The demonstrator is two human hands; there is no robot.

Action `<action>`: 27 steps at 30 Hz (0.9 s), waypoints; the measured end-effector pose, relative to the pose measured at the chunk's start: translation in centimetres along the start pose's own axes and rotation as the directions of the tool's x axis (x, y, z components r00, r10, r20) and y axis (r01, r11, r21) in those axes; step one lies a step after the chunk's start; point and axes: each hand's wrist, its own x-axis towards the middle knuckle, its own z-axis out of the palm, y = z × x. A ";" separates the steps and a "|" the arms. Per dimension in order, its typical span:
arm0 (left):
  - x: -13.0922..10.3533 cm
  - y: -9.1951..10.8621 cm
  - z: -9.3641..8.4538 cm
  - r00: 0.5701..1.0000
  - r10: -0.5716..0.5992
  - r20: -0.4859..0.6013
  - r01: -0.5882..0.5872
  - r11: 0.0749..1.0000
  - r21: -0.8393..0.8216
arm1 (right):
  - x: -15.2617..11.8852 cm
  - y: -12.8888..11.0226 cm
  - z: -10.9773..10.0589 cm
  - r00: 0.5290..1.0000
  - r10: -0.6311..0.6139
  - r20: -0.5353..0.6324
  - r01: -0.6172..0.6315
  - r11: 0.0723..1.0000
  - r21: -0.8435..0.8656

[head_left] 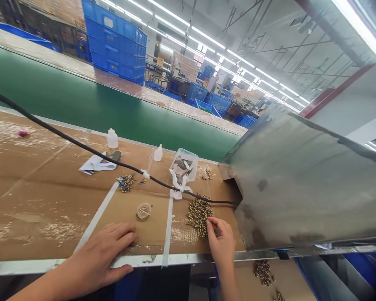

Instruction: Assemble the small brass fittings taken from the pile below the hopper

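Right hand (223, 241) touches parts (198, 212)—left hand (108, 246), cardboard (120, 211).

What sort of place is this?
Probably a factory assembly floor: a long green belt, apparently a conveyor, runs beyond the workbench; blue plastic crates stand stacked past it; and a heap of small parts lies at the right hand.

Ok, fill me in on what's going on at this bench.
A person is working with a pile of small dark-and-yellow pieces. Their right hand is at the pile's edge, thumb and fingertips close together; whether it holds a piece can't be told. The left hand lies at the bench's front edge, near a small round dish.
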 end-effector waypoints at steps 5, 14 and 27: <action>0.4 0.6 1.4 0.992 -0.129 0.004 0.129 0.991 -0.022 | -0.3 -2.8 -0.1 0.984 -0.088 0.154 0.092 0.996 -0.020; 0.5 0.8 1.7 0.994 -0.109 -0.005 0.108 0.993 -0.056 | 0.1 -4.6 1.3 0.953 -0.125 0.277 0.164 0.979 -0.123; 0.4 0.6 1.7 0.993 -0.120 0.007 0.120 0.985 -0.120 | 0.8 -5.4 2.7 0.914 -0.287 0.286 0.342 0.925 -0.165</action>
